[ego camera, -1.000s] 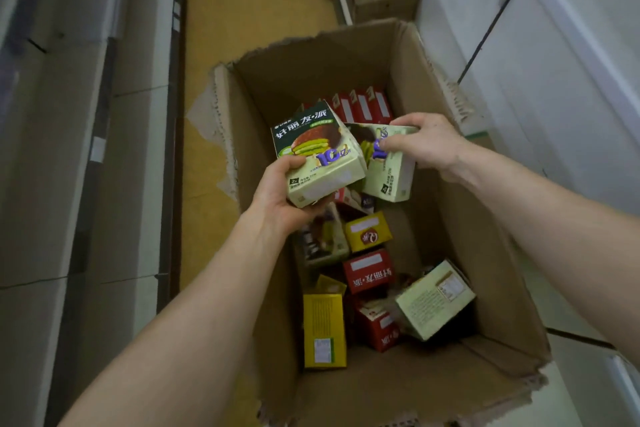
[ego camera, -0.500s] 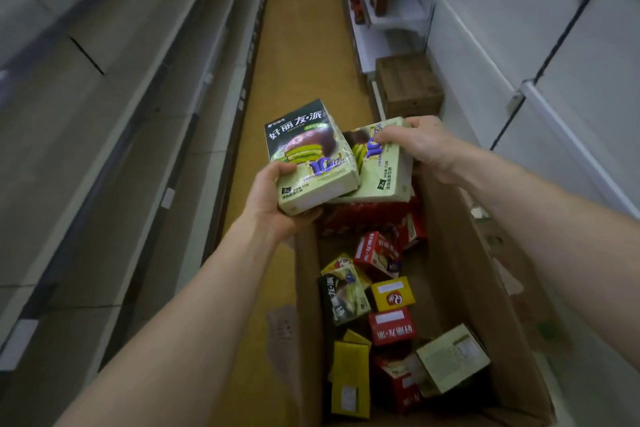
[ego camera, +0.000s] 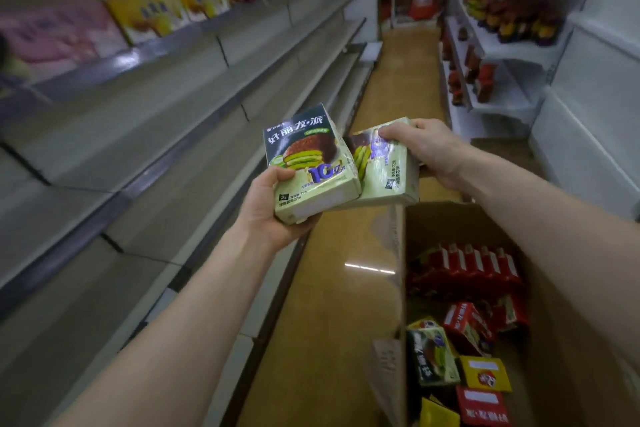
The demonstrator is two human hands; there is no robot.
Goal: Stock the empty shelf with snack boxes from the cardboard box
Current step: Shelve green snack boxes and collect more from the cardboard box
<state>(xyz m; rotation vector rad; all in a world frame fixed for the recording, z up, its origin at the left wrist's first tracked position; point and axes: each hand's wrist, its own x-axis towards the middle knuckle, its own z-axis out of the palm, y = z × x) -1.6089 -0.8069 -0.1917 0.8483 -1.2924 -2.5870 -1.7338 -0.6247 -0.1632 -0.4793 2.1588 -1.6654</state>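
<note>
The bare grey shelving point(ego camera: 156, 135) fills your 9 o'clock side, its tiers running off toward 12. Only the top tier, at 10 to 11, carries stock, and it is blurred. The cardboard box point(ego camera: 446, 222) sits on the floor at 5 o'clock with loose red, yellow and green packs inside.

You look to be mid-carry: two packs are out of the carton, held up at centre, and neither is on a tier yet. The next move calls for a swing toward 9 o'clock. Part the pair first, since they touch edge to edge, then set each down upright with its face out.

Your forearms come in from 7 and 4 o'clock. Your left hand point(ego camera: 273, 208) cradles the green pie box point(ego camera: 308, 163) from below, thumb clamped on the front face and fingers curled under, mostly hidden. Your right hand point(ego camera: 427, 147) grips the second green pie box point(ego camera: 384, 177) at 1 o'clock of the first, fingers hooked over its far edge. I cannot tell where that thumb lies.
</note>
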